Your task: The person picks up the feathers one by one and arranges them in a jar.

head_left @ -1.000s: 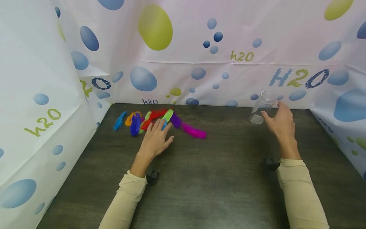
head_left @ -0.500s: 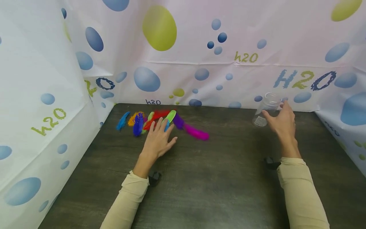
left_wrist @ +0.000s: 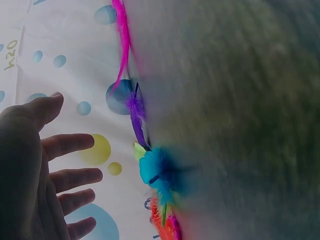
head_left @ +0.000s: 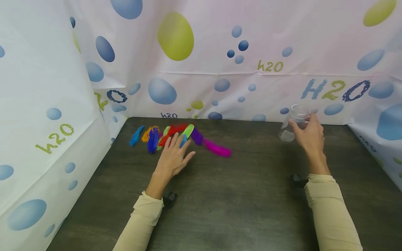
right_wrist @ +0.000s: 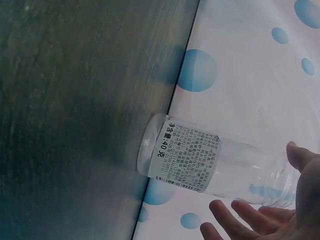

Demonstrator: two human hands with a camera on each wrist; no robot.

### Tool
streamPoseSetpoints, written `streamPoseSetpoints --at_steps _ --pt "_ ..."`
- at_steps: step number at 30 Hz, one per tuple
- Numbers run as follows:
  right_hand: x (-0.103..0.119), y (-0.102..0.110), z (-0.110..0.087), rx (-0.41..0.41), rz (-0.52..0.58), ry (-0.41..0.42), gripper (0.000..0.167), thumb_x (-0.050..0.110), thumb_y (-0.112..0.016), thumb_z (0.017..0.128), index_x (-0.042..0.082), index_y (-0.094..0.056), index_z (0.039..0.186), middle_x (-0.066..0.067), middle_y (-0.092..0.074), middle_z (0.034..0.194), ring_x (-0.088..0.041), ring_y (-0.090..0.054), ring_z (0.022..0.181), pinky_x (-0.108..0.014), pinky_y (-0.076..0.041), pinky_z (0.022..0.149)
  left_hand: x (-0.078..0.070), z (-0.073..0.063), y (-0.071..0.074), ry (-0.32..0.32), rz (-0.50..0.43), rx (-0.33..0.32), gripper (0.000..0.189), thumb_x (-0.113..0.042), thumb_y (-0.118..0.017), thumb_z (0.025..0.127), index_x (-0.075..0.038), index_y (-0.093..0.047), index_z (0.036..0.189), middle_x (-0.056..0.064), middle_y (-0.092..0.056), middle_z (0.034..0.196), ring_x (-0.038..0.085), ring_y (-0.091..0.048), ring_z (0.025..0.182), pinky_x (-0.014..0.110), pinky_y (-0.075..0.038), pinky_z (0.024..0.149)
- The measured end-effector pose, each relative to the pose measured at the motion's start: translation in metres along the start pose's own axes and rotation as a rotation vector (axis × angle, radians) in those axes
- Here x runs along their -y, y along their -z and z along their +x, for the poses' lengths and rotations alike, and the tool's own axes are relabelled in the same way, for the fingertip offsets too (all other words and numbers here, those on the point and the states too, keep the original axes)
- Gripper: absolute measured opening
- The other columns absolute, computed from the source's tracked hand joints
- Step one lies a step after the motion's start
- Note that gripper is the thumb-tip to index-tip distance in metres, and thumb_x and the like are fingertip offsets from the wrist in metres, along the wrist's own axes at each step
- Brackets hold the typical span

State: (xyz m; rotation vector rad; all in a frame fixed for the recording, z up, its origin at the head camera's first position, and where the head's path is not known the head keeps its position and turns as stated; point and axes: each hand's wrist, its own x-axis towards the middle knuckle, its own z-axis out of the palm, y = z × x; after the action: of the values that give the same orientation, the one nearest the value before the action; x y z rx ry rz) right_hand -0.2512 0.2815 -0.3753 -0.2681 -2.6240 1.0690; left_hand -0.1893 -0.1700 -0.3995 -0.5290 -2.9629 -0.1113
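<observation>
In the head view my left hand point(head_left: 172, 157) hovers palm down with spread, straight fingers at a pile of coloured feathers. Its fingertips overlap a light blue feather point(head_left: 183, 140). Further right lie a purple feather point(head_left: 196, 136) and a magenta feather point(head_left: 217, 149). A clear, lidless jar point(right_wrist: 235, 170) stands at the table's back right, with a white printed label point(right_wrist: 185, 155) near its base. My right hand point(head_left: 309, 137) is around the jar's upper part, thumb on the near left side and fingers on the right. The left wrist view shows the left hand point(left_wrist: 45, 165) holding nothing.
The dark wooden table point(head_left: 232, 202) ends at a white backdrop point(head_left: 207, 42) printed with blue and green bubbles. Red feathers point(head_left: 174, 129), an orange feather point(head_left: 147, 134), a dark blue feather point(head_left: 153, 140) and a separate blue feather point(head_left: 136, 136) lie on the left.
My right thumb and fingers have come in closer around the jar, which stays in place. The left hand keeps its spot by the feathers. The head view has shifted slightly.
</observation>
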Motion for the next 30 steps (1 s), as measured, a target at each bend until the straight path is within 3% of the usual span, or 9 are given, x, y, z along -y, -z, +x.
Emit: streamPoseSetpoints --at_steps 5,10,18,30 --pt "-0.001 -0.001 0.005 -0.054 0.054 0.013 0.083 0.051 -0.054 0.104 0.0 -0.024 0.162 -0.035 -0.043 0.153 -0.055 -0.049 0.134 -0.072 -0.038 0.107 0.003 -0.001 -0.002 -0.001 -0.015 -0.011 0.054 -0.046 -0.047 0.109 -0.01 -0.055 0.149 0.024 -0.043 0.157 0.045 -0.026 0.153 0.061 -0.021 0.124" --pt "0.0 -0.005 0.009 -0.09 0.134 0.028 0.075 0.044 -0.06 0.103 0.001 -0.033 0.158 -0.03 -0.046 0.153 -0.05 -0.052 0.133 -0.066 -0.044 0.104 0.006 -0.003 -0.004 0.01 -0.013 -0.004 0.055 -0.046 -0.048 0.109 -0.01 -0.054 0.15 0.025 -0.043 0.157 0.045 -0.026 0.153 0.061 -0.021 0.124" --pt "0.0 -0.009 0.014 -0.116 0.238 -0.057 0.08 0.04 -0.074 0.094 0.009 -0.039 0.158 -0.018 -0.047 0.157 -0.037 -0.049 0.141 -0.055 -0.043 0.113 0.006 -0.004 -0.003 0.012 -0.015 -0.016 0.057 -0.047 -0.049 0.108 -0.009 -0.054 0.15 0.025 -0.044 0.156 0.045 -0.027 0.153 0.061 -0.022 0.124" --pt "-0.021 -0.027 0.019 -0.005 0.368 -0.115 0.097 0.035 -0.081 0.09 0.011 -0.023 0.164 -0.018 -0.035 0.164 -0.036 -0.038 0.15 -0.053 -0.032 0.122 0.008 -0.001 -0.005 0.017 -0.009 -0.012 0.057 -0.049 -0.047 0.108 -0.01 -0.054 0.15 0.025 -0.043 0.157 0.045 -0.027 0.153 0.062 -0.022 0.124"
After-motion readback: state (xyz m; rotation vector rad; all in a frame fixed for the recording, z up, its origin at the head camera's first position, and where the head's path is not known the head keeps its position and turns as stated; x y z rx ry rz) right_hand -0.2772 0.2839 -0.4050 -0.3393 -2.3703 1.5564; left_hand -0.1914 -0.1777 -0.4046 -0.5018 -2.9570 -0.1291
